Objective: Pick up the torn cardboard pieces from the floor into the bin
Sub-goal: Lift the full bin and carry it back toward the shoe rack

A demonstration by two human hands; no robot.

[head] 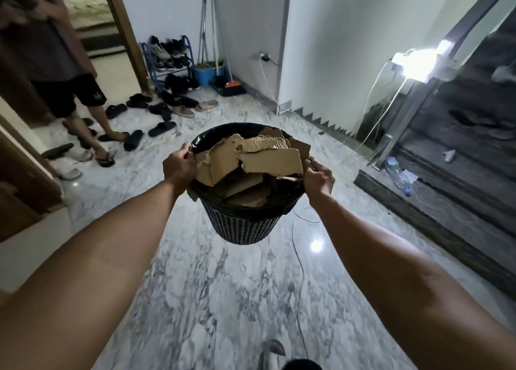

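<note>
The floor (229, 286) is glossy grey-white marble, with lamp glare on it. White walls (335, 34) rise behind, with a zigzag trim at the foot on the right. A blue shoe rack (167, 59) stands in the far corner beside a brown door frame (125, 31), with sandals (162, 128) scattered on the floor before it. Mops (208, 20) lean on the wall above a blue bucket (205, 75). A charger (264, 57) hangs from a wall socket. A bright lamp (418, 64) glows at the right. A bottle (398, 174) lies on a dark step (446, 230). A person (55, 62) stands at the left.
</note>
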